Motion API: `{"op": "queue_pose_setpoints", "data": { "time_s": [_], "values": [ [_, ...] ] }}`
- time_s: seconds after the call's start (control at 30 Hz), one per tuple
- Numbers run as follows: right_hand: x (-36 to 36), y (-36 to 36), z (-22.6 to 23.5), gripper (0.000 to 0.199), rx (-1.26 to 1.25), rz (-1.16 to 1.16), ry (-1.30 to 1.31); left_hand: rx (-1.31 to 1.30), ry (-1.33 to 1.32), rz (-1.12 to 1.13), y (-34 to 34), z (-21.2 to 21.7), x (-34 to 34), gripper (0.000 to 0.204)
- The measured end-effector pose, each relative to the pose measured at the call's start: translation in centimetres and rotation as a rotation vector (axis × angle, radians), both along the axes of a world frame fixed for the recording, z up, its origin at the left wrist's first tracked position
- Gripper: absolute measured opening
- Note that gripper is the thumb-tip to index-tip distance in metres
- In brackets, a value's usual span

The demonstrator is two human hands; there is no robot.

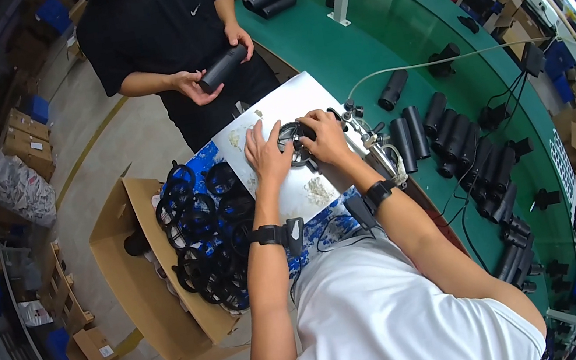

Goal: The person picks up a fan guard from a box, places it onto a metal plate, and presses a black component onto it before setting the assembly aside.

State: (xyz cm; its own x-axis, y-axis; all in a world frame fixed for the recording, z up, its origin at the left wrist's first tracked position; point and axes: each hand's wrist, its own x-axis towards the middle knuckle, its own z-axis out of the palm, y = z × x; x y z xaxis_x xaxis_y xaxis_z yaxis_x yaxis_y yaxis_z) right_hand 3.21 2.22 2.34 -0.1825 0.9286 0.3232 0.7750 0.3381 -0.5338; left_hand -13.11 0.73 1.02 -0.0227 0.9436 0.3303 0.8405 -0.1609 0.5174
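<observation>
A round black plastic ring part (288, 134) with an inner hub lies on a pale, stained board (319, 191). My left hand (268, 155) grips the ring's left side, thumb near its middle. Opposite, my right hand (327, 140) holds the right side, its fingers bent over the rim and partly hiding it. Just right of my right hand stands a metal clamp fixture (369, 139) with a thin hose running from it. Several similar black rings (192, 213) are heaped on a blue-mottled surface left of the board.
An open cardboard box (128, 278) stands left of the heap. Many black cylinders (454, 133) lie on the green bench (365, 49) at right, with cables among them. Across from me, a person in a black shirt (154, 32) holds a black cylinder (222, 69).
</observation>
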Motion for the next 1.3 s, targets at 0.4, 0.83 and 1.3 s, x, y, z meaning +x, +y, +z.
{"op": "queue_pose_setpoints", "data": {
  "time_s": [0.4,0.83,1.3],
  "values": [
    [5.3,-5.6,11.6,0.026,-0.092,0.09,0.255,-0.252,0.144,0.008,-3.1,1.2,1.3,0.106],
    [19.0,0.6,-2.4,0.032,-0.564,0.131,-0.183,-0.228,0.101,-0.001,-3.2,0.5,1.1,0.105],
    [-1.2,3.9,2.4,0.027,-0.196,0.156,-0.6,0.226,0.37,-0.554,-2.2,2.0,0.0,0.027]
  ]
}}
